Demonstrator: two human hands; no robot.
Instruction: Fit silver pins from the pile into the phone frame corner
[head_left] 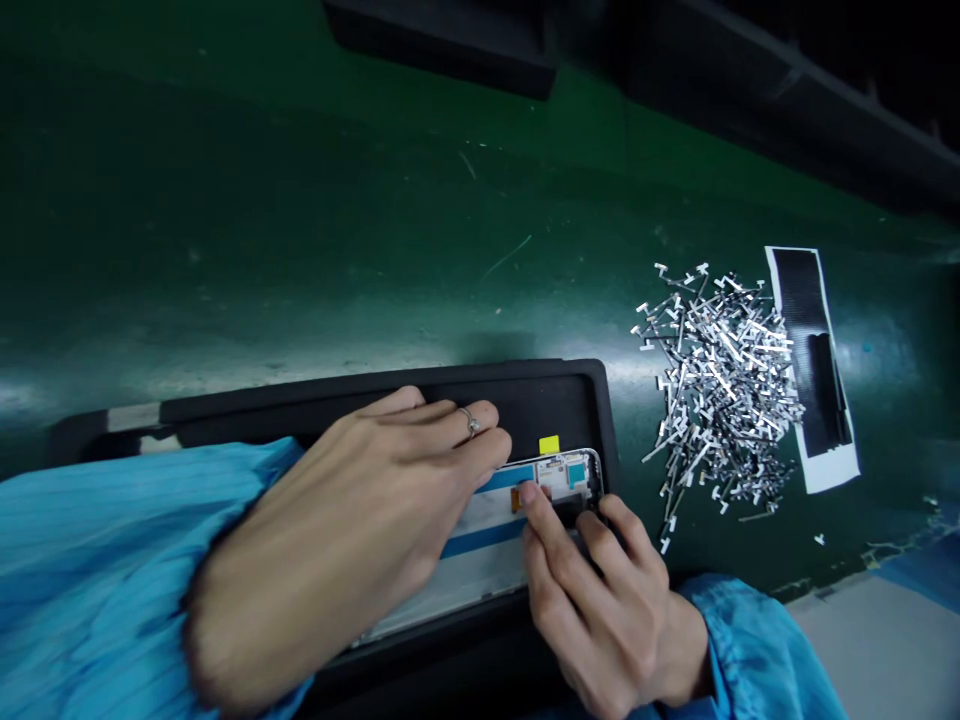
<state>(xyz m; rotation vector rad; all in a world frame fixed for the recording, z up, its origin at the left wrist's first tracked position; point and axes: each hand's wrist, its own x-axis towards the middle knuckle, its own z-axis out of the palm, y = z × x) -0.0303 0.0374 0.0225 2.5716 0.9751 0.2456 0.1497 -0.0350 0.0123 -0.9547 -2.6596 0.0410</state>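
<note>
A phone frame, pale with blue strips, lies in a black tray. A yellow tab sticks out from its upper edge, and a teal square sits near its right end. My left hand, with a ring on one finger, arches over the frame. Its fingers are curled together, and their tips are hidden. With the index fingertip, my right hand presses beside a small orange flex cable. The other fingers of that hand bend around the frame's lower right corner.
A heap of small silver and black flex parts lies on the green table, right of the tray. It borders a white-edged black sheet. One loose part lies apart. Dark ledges line the back.
</note>
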